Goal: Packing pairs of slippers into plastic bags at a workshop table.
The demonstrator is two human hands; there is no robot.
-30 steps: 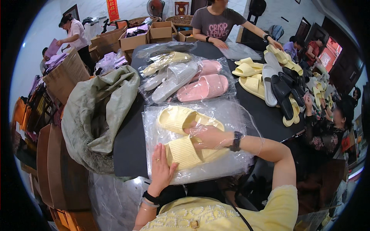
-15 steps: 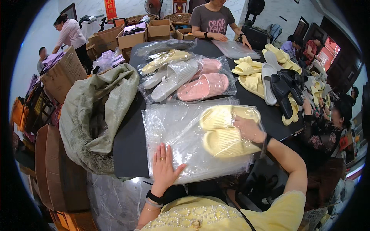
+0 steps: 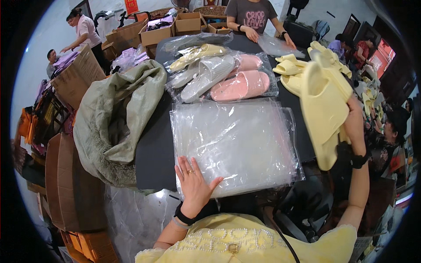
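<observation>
My left hand (image 3: 194, 189) lies flat with its fingers apart on the lower left part of a stack of clear plastic bags (image 3: 237, 140). Held up at the table's right side is a pair of pale yellow slippers (image 3: 323, 114), slightly smeared by motion. My right hand (image 3: 353, 119) grips them from their right edge, its fingers partly hidden behind them. Beyond the bags lie bagged slippers: a grey pair (image 3: 206, 76), a pink pair (image 3: 240, 86) and a yellow pair (image 3: 197, 57). More loose yellow slippers (image 3: 289, 72) are piled behind the held ones.
A green woven sack (image 3: 103, 131) gapes at the dark table's (image 3: 154, 153) left edge. Cardboard boxes (image 3: 188, 23) stand behind. Across the table a person (image 3: 252, 17) handles a sheaf of clear bags (image 3: 280, 47). Other people work at the right and far left.
My right hand has moved right and lifted the yellow slippers off the bag stack. They now hide the black and grey slippers. My left hand stays on the bags.
</observation>
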